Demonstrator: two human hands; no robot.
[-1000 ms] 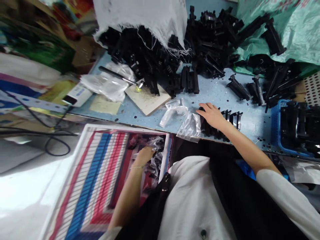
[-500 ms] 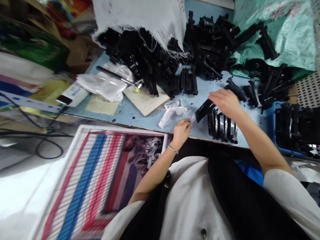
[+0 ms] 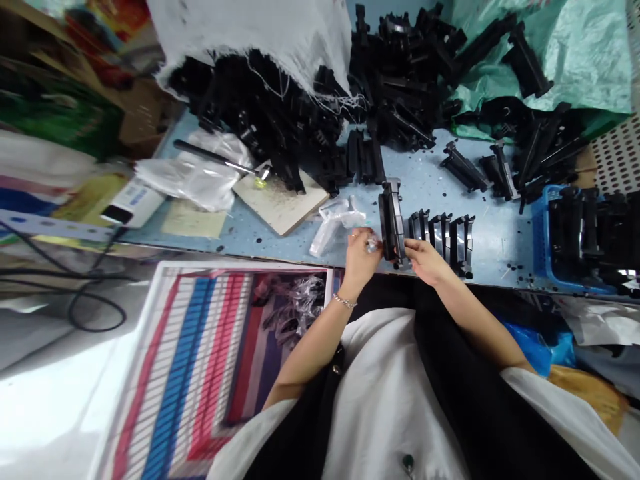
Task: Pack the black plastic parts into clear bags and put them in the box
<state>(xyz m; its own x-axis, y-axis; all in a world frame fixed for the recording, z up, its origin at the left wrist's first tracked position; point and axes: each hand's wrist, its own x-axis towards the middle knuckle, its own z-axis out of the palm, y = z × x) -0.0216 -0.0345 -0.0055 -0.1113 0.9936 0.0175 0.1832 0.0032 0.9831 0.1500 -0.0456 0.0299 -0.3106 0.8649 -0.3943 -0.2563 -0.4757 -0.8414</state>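
At the near edge of the light blue worktop, both hands meet on one long black plastic part, which lies lengthwise away from the person. The right hand has its grip closed on the part's near end, fingers wrapped at the lower right side. The left hand touches the same end from the left, its grip pinched on a small piece of clear plastic film pressed against the part. Just to the right stands a row of similar black parts, set side by side on edge. A crumpled clear bag lies just left of the hands. Farther back, a large heap of black parts spreads under a white woven sack and beside a green sack. A blue crate with more black parts sits at the far right. Below the worktop edge, a striped red, white and blue bag holds wrapped pieces.
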